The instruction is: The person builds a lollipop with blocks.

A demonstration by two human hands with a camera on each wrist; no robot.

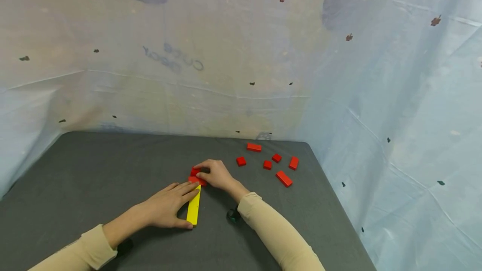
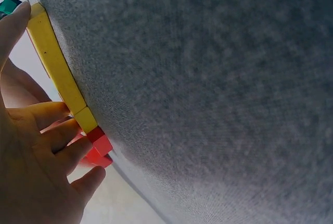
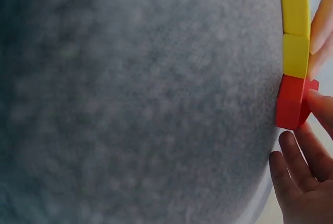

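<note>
Table (image 1: 94,170) matt grey felt (slightly fuzzy); yellow bar (image 1: 193,208) smooth, painted-looking.

Your yellow bar (image 1: 193,207) lies flat on the dark mat, long and thin, running away from you and leaning slightly right at its far end. From the left wrist view it reads as two pieces end to end: a long yellow strip (image 2: 52,60), then a short yellow block (image 2: 86,120) butted against it. Right at the far tip sit your red blocks (image 1: 196,176), touching the yellow end. In the right wrist view one red block (image 3: 289,103) meets the short yellow piece (image 3: 295,55) squarely, with a second red piece just behind it, partly hidden. All pieces are glossy, plain-coloured, lying flat.
</note>
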